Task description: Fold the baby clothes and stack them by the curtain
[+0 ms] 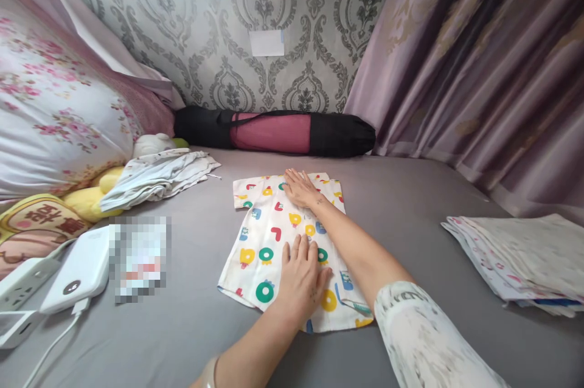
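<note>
A small white short-sleeved shirt [262, 233] with colourful letter prints lies spread on the grey sheet, its right side partly folded over. My left hand [301, 272] rests flat on the lower middle of the shirt, fingers stretched out. Farther up, my right hand [300, 188] lies palm down near the collar end, fingers extended. Both hands touch the cloth without gripping it. The right forearm covers part of the shirt's right side.
Folded cloths [524, 254] are stacked at the right. Left are a crumpled white garment [159, 175], a yellow plush toy [86, 202], a power bank [75, 269] with a cable, and a power strip [27, 281]. A black and pink long bag [271, 132] lies against the wall.
</note>
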Tool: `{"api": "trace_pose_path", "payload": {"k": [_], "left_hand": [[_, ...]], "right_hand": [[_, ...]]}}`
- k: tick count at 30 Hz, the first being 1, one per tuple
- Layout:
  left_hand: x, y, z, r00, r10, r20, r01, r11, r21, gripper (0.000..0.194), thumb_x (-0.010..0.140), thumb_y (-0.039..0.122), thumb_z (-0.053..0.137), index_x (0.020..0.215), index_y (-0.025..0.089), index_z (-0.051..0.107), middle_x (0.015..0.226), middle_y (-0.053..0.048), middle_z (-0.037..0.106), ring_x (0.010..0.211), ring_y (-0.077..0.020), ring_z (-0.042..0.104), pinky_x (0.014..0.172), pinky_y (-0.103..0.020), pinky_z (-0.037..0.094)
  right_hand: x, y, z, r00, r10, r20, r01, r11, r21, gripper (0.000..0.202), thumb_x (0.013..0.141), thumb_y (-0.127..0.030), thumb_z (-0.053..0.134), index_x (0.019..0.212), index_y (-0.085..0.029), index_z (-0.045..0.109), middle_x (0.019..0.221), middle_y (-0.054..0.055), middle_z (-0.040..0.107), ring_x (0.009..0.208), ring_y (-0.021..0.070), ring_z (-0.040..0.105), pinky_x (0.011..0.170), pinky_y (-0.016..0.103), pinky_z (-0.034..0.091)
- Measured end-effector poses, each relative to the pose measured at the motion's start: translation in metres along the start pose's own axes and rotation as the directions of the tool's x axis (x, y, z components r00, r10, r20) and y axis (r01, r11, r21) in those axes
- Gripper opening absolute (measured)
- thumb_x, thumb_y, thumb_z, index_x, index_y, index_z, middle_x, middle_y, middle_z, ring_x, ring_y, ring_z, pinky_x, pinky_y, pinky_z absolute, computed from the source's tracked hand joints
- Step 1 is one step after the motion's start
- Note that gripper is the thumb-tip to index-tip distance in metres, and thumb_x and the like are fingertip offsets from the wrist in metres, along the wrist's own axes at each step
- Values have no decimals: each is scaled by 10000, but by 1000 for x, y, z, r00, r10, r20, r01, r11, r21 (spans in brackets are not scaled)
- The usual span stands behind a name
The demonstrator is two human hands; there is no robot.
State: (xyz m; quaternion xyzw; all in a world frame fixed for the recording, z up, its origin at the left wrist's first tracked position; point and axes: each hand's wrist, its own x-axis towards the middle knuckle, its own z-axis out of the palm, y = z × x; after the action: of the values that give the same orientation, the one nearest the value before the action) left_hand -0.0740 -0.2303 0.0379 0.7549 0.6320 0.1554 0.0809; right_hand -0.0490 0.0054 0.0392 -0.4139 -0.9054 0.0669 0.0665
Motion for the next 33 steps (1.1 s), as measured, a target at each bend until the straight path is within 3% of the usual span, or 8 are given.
{"api": "trace_pose_path", "payload": {"k": [4, 9, 14, 21, 27, 33], "left_hand": [[0, 1, -1, 1000, -7, 3, 7, 1000, -14, 492, 941, 385, 430, 1345, 104, 449, 1479, -211, 411, 1406, -363, 316, 1107, -589, 298], [0, 0, -2, 1000, -12, 9, 13, 1000, -27, 486, 940, 385, 436, 1343, 114, 449, 1485, -205, 405, 1410, -354, 313, 1113, -590, 287], [1, -1, -3, 1000, -11, -6, 10, 999, -39, 447, 938, 378, 447, 1307, 125, 469, 1458, -206, 436, 1382, -351, 362, 1095, -598, 311], [1, -7, 3, 990, 15, -138, -23, 998, -55, 354, 946, 327, 435, 1265, 179, 475, 1404, -168, 497, 1341, -311, 422, 1062, -562, 366], [1, -10, 8, 984, 5, -179, -16, 998, -59, 341, 940, 312, 441, 1254, 183, 481, 1374, -161, 521, 1314, -307, 450, 1057, -550, 370], [1, -9, 8, 982, 14, -190, -24, 998, -55, 337, 943, 301, 438, 1255, 182, 488, 1355, -158, 536, 1303, -296, 467, 1051, -536, 383]], "right_hand": [[9, 10, 3, 996, 20, 84, -23, 999, 34, 653, 978, -421, 155, 1525, -76, 241, 1603, 83, 177, 1479, 194, 115, 1195, 390, 31], [9, 14, 8, 995, 22, 97, -29, 997, 70, 665, 972, -436, 131, 1538, -95, 203, 1612, 59, 138, 1482, 173, 83, 1195, 369, 18], [11, 14, 0, 988, 41, 148, -58, 992, 115, 671, 970, -447, 111, 1539, -104, 203, 1613, 51, 130, 1482, 171, 81, 1194, 380, 16], [-10, 19, -4, 985, 164, 52, -168, 982, 85, 649, 981, -459, 106, 1537, -145, 223, 1608, 58, 164, 1484, 190, 66, 1184, 452, -27], [-19, 17, 9, 981, 191, 28, -193, 978, 77, 599, 991, -425, 182, 1527, -168, 253, 1600, 61, 202, 1479, 190, 103, 1184, 456, 14], [-19, 21, 4, 981, 195, -8, -192, 971, 144, 591, 997, -431, 150, 1522, -187, 268, 1593, 58, 233, 1474, 177, 134, 1186, 423, 51]]}}
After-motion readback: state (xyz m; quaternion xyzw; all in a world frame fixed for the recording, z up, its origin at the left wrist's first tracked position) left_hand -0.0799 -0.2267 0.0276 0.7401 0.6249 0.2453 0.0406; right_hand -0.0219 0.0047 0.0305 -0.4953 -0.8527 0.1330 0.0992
